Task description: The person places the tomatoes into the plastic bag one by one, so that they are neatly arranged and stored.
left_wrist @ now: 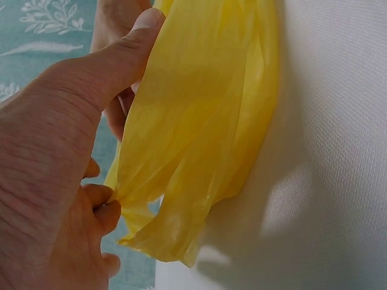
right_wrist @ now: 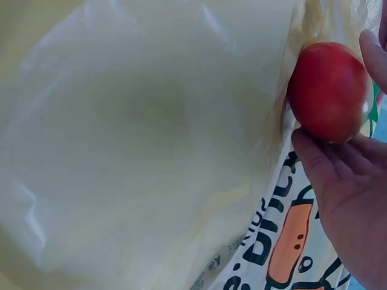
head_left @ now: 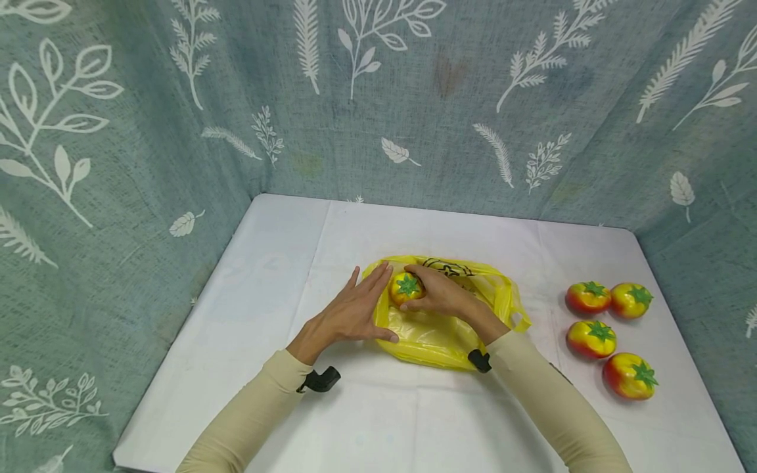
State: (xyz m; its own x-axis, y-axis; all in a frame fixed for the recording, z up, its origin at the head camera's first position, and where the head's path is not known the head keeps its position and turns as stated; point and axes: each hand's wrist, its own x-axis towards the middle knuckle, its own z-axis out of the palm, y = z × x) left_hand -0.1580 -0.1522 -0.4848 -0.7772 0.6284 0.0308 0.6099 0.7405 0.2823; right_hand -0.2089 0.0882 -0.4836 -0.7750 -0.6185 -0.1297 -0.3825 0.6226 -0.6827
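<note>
A yellow plastic bag (head_left: 434, 341) lies on the table with its mouth spread. Over it, my right hand (head_left: 440, 289) grips a red-and-yellow toy tomato (head_left: 407, 286) with a green leafy top, thumb on one side and fingers on the other. The tomato's red underside shows in the right wrist view. At the bag's left rim my left hand (head_left: 357, 309) has its fingers spread and extended, touching the plastic. Its thumb (left_wrist: 130, 51) lies along the bag's edge in the left wrist view. The bag's bottom is partly hidden by the hands.
Several similar toy tomatoes, including one at the front (head_left: 629, 376) and one at the back (head_left: 588, 297), sit to the right on the white-covered table (head_left: 378, 420). A leaf-patterned curtain (head_left: 367, 131) stands behind and along both sides.
</note>
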